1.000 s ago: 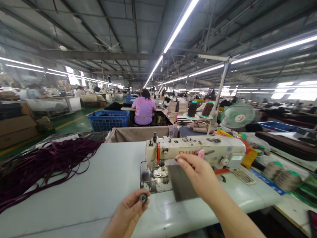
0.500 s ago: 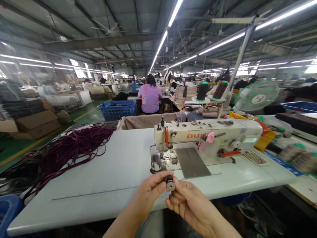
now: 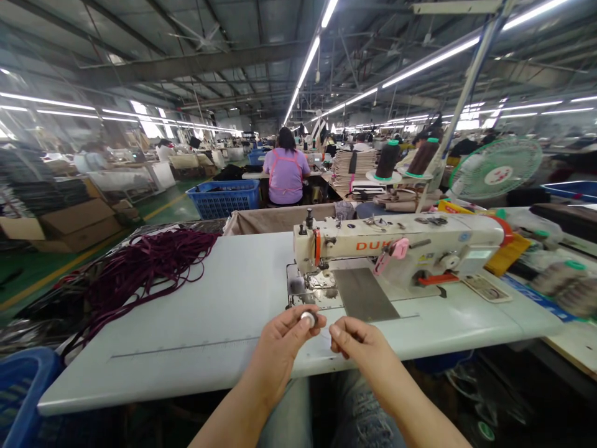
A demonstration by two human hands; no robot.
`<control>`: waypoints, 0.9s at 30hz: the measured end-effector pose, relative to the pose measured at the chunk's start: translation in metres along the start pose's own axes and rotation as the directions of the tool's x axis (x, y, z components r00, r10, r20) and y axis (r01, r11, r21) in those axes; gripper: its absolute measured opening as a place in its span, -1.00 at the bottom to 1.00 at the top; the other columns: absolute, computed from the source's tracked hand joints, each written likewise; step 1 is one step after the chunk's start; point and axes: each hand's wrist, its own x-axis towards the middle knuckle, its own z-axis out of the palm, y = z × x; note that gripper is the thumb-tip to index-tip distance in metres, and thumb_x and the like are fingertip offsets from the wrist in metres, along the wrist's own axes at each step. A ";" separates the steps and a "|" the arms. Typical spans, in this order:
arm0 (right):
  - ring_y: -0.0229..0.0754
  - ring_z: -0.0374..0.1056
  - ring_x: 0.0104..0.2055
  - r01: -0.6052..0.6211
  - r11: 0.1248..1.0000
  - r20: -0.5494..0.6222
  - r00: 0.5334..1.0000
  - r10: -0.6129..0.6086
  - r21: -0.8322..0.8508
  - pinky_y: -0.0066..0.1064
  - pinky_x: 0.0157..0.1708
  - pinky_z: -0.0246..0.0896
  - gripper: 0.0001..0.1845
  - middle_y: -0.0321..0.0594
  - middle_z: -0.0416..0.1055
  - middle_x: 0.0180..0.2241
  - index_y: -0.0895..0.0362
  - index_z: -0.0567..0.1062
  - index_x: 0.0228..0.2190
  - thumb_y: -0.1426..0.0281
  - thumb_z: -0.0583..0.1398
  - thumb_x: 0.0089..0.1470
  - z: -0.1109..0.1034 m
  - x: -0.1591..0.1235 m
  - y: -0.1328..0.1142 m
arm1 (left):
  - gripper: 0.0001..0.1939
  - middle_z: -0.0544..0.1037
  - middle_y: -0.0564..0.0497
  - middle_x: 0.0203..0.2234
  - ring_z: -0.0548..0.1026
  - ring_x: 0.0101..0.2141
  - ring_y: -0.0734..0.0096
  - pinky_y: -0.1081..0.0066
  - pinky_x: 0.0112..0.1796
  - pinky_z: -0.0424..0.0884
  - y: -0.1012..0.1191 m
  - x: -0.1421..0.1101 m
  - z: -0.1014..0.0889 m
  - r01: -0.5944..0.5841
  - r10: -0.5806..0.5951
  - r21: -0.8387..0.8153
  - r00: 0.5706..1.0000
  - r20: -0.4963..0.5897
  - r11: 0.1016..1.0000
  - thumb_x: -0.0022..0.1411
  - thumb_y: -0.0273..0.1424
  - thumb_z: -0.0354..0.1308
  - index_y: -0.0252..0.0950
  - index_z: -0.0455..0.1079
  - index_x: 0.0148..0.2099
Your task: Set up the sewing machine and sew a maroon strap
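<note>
Both hands hover close together over the near edge of the sewing table. Left hand (image 3: 280,348) pinches a small round silvery metal bobbin (image 3: 308,318) between thumb and fingertips, holding it up just in front of the machine bed. Right hand (image 3: 359,345) sits just beside it, thumb and forefinger pressed together as if nipping something very fine; what they hold, if anything, is too small to tell.

Beyond the bobbin lies the dark rectangular metal plate (image 3: 364,294) on the bed of the cream-coloured industrial sewing machine (image 3: 401,246), which stands on the pale grey flat worktable (image 3: 186,311). A tangled heap of dark maroon cord (image 3: 140,267) spreads over the table's far left corner. Farther back, a person in a lilac top (image 3: 285,174) sits beside a blue plastic crate (image 3: 224,198), and a green-bladed round fan (image 3: 495,168) stands to the right.
</note>
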 end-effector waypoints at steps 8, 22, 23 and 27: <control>-0.25 0.13 -0.50 0.198 0.971 -0.091 0.973 -0.210 -0.132 -0.40 -0.45 0.01 -0.52 -0.36 0.22 -0.59 0.10 0.43 -0.48 -0.05 0.20 0.21 -0.010 0.002 -0.021 | -0.61 0.64 -0.17 -0.27 0.52 -0.30 0.41 0.42 -0.20 0.38 0.005 -0.005 0.009 0.146 -0.126 -0.103 0.976 0.178 0.984 0.25 -0.26 0.41 -0.39 0.50 0.01; -0.20 0.17 -0.43 0.150 0.939 0.020 0.988 -0.151 -0.308 -0.35 -0.37 0.05 -0.56 -0.35 0.20 -0.53 0.08 0.41 -0.37 0.01 0.01 0.31 -0.010 0.005 -0.018 | -0.60 0.64 -0.12 -0.26 0.52 -0.26 0.43 0.46 -0.14 0.38 0.007 -0.012 0.009 0.107 -0.041 -0.253 0.966 0.255 0.962 0.19 -0.23 0.48 -0.32 0.60 0.01; -0.20 0.14 -0.46 0.112 0.960 0.013 0.994 -0.113 -0.257 -0.35 -0.39 0.04 -0.57 -0.38 0.16 -0.55 0.07 0.42 -0.29 0.01 -0.01 0.29 -0.011 0.003 -0.018 | -0.59 0.64 -0.12 -0.27 0.51 -0.26 0.43 0.46 -0.13 0.38 0.007 -0.011 0.009 0.103 -0.034 -0.256 0.965 0.259 0.961 0.16 -0.20 0.50 -0.31 0.62 -0.02; -0.23 0.13 -0.47 0.018 0.985 0.004 1.000 -0.017 -0.174 -0.37 -0.43 0.07 -0.65 -0.33 0.28 -0.43 0.08 0.40 -0.18 0.12 0.01 0.17 -0.014 0.003 -0.010 | -0.53 0.61 -0.05 -0.37 0.46 -0.32 0.45 0.49 -0.22 0.32 0.004 -0.010 0.009 0.097 -0.029 -0.207 0.950 0.310 0.974 -0.01 -0.08 0.57 -0.30 0.67 -0.15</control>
